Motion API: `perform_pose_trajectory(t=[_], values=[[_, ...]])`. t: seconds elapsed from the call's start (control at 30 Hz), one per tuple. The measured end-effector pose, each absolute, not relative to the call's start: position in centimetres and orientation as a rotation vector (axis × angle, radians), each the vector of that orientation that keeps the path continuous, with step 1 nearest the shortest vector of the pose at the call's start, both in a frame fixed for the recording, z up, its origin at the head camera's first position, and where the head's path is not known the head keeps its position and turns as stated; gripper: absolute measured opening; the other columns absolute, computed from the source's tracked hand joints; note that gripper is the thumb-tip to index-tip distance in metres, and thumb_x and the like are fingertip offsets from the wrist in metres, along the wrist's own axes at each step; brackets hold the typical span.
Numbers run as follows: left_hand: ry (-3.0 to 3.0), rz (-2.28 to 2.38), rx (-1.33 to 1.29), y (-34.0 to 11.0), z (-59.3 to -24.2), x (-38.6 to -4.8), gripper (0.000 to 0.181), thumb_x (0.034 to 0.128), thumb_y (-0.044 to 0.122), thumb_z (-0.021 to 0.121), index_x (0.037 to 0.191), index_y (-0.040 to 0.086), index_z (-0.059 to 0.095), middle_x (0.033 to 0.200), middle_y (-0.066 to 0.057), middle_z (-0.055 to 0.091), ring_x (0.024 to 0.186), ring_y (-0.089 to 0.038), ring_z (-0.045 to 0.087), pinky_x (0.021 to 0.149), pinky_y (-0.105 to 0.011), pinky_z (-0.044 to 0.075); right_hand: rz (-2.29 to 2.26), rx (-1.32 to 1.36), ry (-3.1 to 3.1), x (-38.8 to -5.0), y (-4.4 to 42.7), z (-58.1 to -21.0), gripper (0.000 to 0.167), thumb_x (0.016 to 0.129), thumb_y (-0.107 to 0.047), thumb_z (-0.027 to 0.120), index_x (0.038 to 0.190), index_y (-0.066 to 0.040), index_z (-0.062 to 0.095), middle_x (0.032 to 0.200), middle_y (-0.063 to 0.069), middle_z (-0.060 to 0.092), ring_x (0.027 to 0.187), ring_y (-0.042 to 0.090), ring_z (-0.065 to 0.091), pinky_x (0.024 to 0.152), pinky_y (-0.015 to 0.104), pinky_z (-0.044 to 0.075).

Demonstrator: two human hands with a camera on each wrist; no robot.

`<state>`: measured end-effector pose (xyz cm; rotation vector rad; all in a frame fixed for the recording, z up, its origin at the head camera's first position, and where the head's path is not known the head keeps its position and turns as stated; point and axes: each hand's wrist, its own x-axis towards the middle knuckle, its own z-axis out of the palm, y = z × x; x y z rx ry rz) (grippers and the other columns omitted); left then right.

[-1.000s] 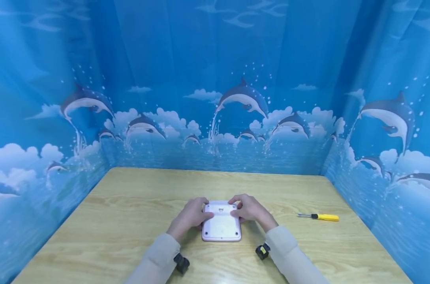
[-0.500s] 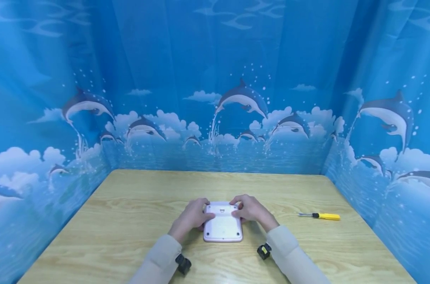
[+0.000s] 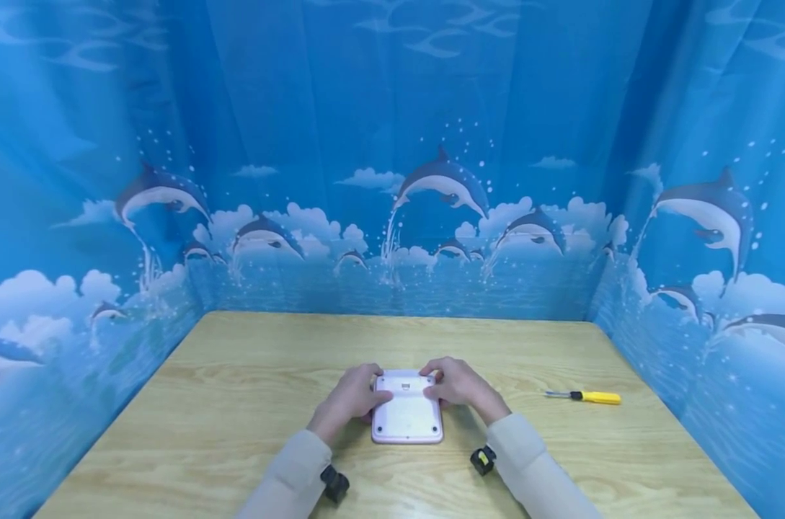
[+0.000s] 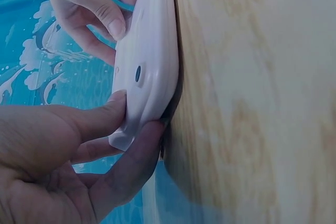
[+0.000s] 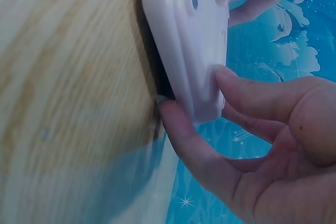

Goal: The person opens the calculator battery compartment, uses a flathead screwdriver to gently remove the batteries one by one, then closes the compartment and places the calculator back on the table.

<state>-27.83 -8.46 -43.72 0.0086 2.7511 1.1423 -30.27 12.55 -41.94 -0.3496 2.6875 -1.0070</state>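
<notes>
Starting at the left, the left hand pinches the near-white flat device by its side, thumb on the upper face and a finger curled against the lower edge, the grip narrow. The device sits at the middle of the work area between both hands, dark round spots near its corners and a small rectangular marking toward its far end; whether it rests fully on the wood cannot be told. Mirroring this, the right hand grips the opposite side, thumb on the face, another finger bent at the edge. Pale sleeves cover both forearms, with a small black unit at the left cuff and another at the right. Farther right, a screwdriver with a yellow handle lies on the wood-grain table. Around it hangs a blue curtain printed with dolphins and clouds.
</notes>
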Motion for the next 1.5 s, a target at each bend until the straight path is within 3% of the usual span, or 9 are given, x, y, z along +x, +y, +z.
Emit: perform_pose_trajectory(t=[0.2,0.3,0.67,1.07,1.5], values=[[2.745,1.141,0.009,-8.5,-43.6,-28.0,0.053,0.0941,0.017,0.076,0.141,0.002,0.056,0.09,-0.012,0.064,0.059,-0.018,0.065,0.049,-0.027,0.058,-0.904,-0.442,2.816,-30.2,12.4,-41.4,0.024,0.091,-0.008,0.076,0.114,-0.011,0.075,0.121,0.016,0.069,0.11,0.031,0.066,0.098,0.051,0.057],[2.746,1.146,0.018,-8.5,-43.6,-28.0,0.053,0.0938,0.017,0.076,0.14,0.001,0.056,0.089,-0.011,0.064,0.059,-0.018,0.065,0.049,-0.027,0.058,-0.871,-0.51,2.865,-30.1,12.0,-41.1,0.021,0.091,-0.006,0.075,0.112,-0.01,0.076,0.121,0.015,0.072,0.115,0.035,0.066,0.102,0.054,0.055],[2.753,1.15,0.091,-8.6,-43.5,-28.0,0.054,0.0928,0.016,0.077,0.139,-0.003,0.056,0.09,-0.014,0.066,0.056,-0.018,0.065,0.047,-0.028,0.058,-0.771,-0.925,2.892,-30.3,10.2,-40.8,0.014,0.09,0.001,0.073,0.103,0.0,0.077,0.106,0.017,0.078,0.102,0.033,0.073,0.093,0.048,0.061],[2.767,1.121,0.063,-8.7,-43.5,-28.0,0.053,0.0932,0.017,0.077,0.138,-0.003,0.057,0.101,-0.018,0.069,0.059,-0.018,0.065,0.049,-0.027,0.057,-0.599,-1.008,2.928,-30.2,8.6,-40.5,0.012,0.087,0.003,0.076,0.098,-0.001,0.079,0.101,0.018,0.079,0.094,0.028,0.076,0.084,0.033,0.065],[2.788,1.122,0.123,-8.8,-43.7,-27.9,0.05,0.0929,0.016,0.077,0.134,-0.005,0.057,0.092,-0.015,0.067,0.055,-0.017,0.064,0.047,-0.027,0.057,-0.457,-1.069,2.969,-30.4,8.1,-40.9,0.011,0.089,0.003,0.074,0.098,-0.001,0.079,0.097,0.016,0.079,0.089,0.023,0.076,0.079,0.026,0.064]])
